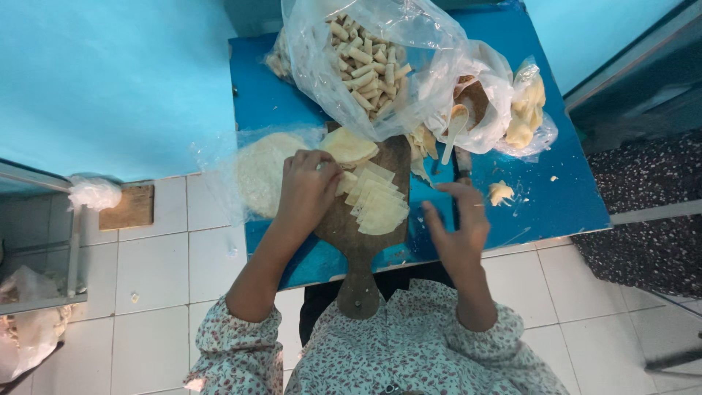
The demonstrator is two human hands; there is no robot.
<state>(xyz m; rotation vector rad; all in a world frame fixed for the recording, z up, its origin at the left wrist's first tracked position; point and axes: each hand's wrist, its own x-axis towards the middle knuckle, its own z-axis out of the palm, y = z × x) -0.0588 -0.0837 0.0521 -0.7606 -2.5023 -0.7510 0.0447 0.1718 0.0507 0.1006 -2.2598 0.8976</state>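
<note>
While my left hand point(307, 189) curls shut over a pastry wrapper point(344, 183) on the wooden board point(365, 241), my right hand point(459, 223) hovers half-open beside the wrapper stack point(380, 208), holding nothing.

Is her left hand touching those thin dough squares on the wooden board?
Touching. The head view shows the left hand resting on the upper end of the overlapping dough squares on the wooden board, its fingers covering their edge with no gap.
</note>
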